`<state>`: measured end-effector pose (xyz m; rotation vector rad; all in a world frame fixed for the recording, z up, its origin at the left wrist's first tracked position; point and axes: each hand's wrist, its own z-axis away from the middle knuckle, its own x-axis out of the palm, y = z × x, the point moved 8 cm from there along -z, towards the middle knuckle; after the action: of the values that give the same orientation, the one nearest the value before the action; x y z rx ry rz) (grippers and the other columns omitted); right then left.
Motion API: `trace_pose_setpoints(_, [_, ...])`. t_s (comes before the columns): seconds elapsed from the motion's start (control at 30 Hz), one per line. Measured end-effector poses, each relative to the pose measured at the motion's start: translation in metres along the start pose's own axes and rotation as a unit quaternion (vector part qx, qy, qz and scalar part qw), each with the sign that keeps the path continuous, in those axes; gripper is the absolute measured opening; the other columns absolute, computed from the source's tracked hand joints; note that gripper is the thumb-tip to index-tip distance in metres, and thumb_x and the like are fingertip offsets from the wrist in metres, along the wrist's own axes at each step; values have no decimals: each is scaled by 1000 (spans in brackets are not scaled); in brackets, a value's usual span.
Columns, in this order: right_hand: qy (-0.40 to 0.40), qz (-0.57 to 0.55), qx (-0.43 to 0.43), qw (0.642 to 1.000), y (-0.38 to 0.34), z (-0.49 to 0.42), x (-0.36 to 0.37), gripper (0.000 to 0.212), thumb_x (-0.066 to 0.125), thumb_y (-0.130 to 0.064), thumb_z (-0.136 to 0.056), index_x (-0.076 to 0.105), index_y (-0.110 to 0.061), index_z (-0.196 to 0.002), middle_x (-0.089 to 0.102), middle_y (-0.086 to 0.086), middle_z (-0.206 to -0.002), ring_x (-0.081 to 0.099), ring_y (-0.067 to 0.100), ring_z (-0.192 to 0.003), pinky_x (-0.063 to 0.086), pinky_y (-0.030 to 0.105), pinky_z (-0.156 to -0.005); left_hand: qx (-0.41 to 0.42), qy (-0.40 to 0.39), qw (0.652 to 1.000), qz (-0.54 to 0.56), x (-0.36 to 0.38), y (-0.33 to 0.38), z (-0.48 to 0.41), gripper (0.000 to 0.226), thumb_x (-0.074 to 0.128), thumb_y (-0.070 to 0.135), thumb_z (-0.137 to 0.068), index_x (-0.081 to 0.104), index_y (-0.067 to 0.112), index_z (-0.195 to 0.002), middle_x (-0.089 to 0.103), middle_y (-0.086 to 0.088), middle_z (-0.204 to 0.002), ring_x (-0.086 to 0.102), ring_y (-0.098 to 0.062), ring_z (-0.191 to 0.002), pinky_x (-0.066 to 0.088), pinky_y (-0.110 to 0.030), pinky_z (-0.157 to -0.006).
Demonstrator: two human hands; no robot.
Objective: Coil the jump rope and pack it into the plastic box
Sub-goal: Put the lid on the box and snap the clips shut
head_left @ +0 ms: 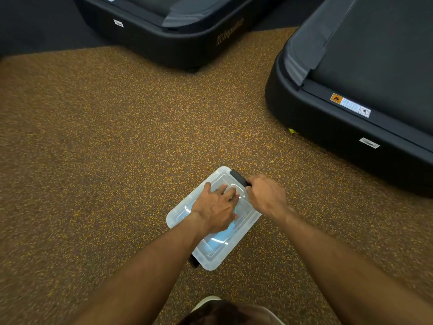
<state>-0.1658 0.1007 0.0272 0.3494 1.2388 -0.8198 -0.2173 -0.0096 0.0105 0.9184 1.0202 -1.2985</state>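
A clear plastic box point(210, 256) with its lid on lies on the speckled floor in the lower middle of the head view. Something pale blue shows dimly through the lid; the jump rope cannot be made out clearly. My left hand point(214, 206) lies flat on the lid with fingers spread. My right hand point(266, 195) is closed around the black latch point(237, 177) at the box's far end. A second black latch point(193, 261) sits at the near end.
Two black treadmill bases stand close by: one point(178, 41) at the top, one point(351, 127) at the right. Brown, yellow-speckled rubber flooring point(105, 148) stretches to the left. My shoe point(208, 301) shows at the bottom edge.
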Motion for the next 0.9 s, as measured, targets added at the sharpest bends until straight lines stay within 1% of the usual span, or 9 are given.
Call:
trace_pose_setpoints(0.07, [-6,-6,-3,1000,2,1,1,29,47,-30,-102,61,-18,-124,59,4,-115,61,26,-99,47,36,-77,-2,3,1000,3,-1,-1,0,66,33,51,-100,24,10,-152,29,-9,-157,30,-29,-144,27,-61,-107])
trace_pose_setpoints(0.2, [-35,-38,-21,998,8,0,4,29,47,-25,-99,60,-19,-125,52,2,-102,56,23,-91,42,33,-74,1,-21,1000,16,4,-3,1,68,29,52,-101,17,13,-156,22,-7,-162,20,-27,-149,19,-67,-113])
trace_pose_setpoints(0.27, [-51,-32,-31,998,7,1,5,34,49,-25,-100,57,-18,-131,56,7,-110,56,25,-95,46,36,-82,5,-18,1000,19,4,-4,2,67,27,52,-102,16,14,-156,21,-6,-162,19,-27,-150,16,-68,-113])
trace_pose_setpoints(0.33, [-66,-19,-30,997,7,2,7,39,50,-27,-100,52,-17,-138,57,10,-122,57,30,-107,47,39,-92,12,-22,1000,17,4,-5,3,66,25,51,-103,15,14,-157,20,-6,-163,17,-26,-150,15,-68,-114])
trace_pose_setpoints(0.43, [-90,-2,-26,996,4,9,11,51,47,-31,-102,38,-17,-150,48,12,-145,50,32,-127,44,44,-104,19,-48,998,19,5,-8,7,66,22,51,-103,8,16,-158,8,-4,-167,8,-25,-153,9,-65,-117])
trace_pose_setpoints(0.5, [-100,7,-34,994,1,15,12,56,45,-35,-102,32,-18,-154,43,12,-150,48,31,-130,44,45,-104,19,-58,998,29,4,-10,11,65,20,51,-104,5,18,-158,3,-4,-168,4,-24,-154,5,-61,-119])
trace_pose_setpoints(0.57, [-103,21,-49,993,-4,23,13,56,46,-37,-101,34,-19,-153,42,13,-150,47,32,-130,43,45,-106,16,-48,998,47,2,-12,19,63,21,50,-104,7,20,-158,7,-6,-167,8,-26,-153,7,-57,-120])
trace_pose_setpoints(0.7, [-91,33,-90,991,-22,46,17,55,49,-37,-99,39,-22,-151,33,11,-159,35,34,-142,31,44,-116,-4,-4,993,121,-1,-21,48,56,25,44,-105,18,24,-157,20,-3,-165,23,-23,-149,17,-52,-120])
trace_pose_setpoints(0.9, [-129,29,-190,973,-85,104,38,43,43,-29,-103,48,-21,-145,42,4,-154,43,30,-135,39,42,-109,-87,75,967,229,-3,-65,95,43,37,30,-105,40,27,-148,42,-7,-154,43,-28,-138,33,-44,-113])
